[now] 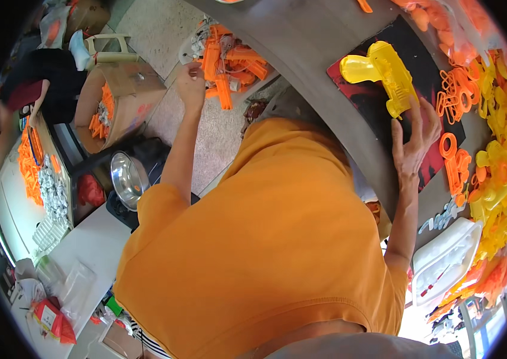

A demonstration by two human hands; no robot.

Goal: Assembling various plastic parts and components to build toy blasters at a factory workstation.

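A translucent yellow plastic toy gun shell [392,72] lies on a black and red mat [358,90] on the grey table. My right hand [418,128] has its thumb and fingers around the narrow near end of this shell, with the rounded handle pointing left. Off the table's left side, my left hand [190,87] is raised beside a heap of orange toy guns [223,60]. Its fingers are loosely bent and I see nothing held in them; whether they touch the nearest orange gun is unclear.
Orange scissor-like handles [458,93] and yellow plastic parts [496,191] crowd the table's right side, near a white tray [445,263] with a screwdriver. On the left are a cardboard box [128,90] of orange parts, a metal bowl [129,173] and another person [41,84].
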